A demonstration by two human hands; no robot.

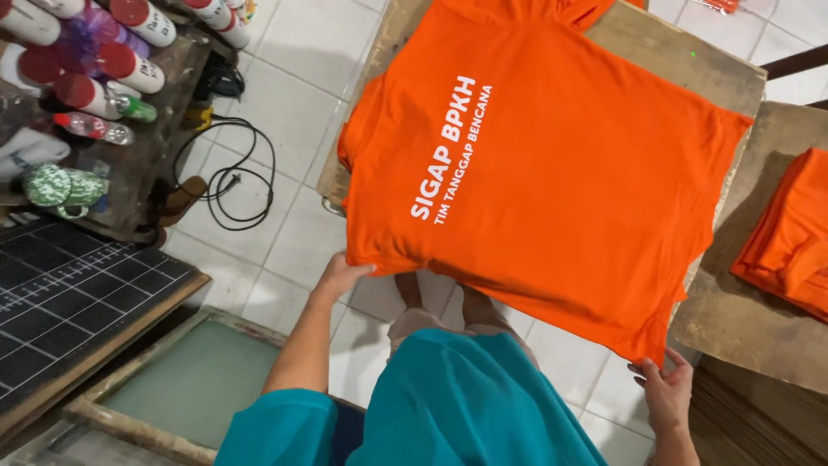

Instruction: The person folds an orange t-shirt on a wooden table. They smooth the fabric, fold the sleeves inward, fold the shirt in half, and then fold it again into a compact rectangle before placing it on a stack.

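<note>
An orange T-shirt [561, 164] with white printed lettering lies spread flat on a wooden board [681, 60], its hem hanging over the near edge. My left hand [339, 274] grips the hem's left corner. My right hand [662, 387] pinches the hem's right corner, below the board's edge. Both arms reach out from a teal garment [448, 406].
A stack of folded orange shirts [789, 237] rests on a second wooden board [750, 319] at right. At left stand a screen-printing frame [172, 388], a dark gridded mat [60, 293], a shelf of red-capped jars [95, 60] and a black cable [228, 173] on the tiled floor.
</note>
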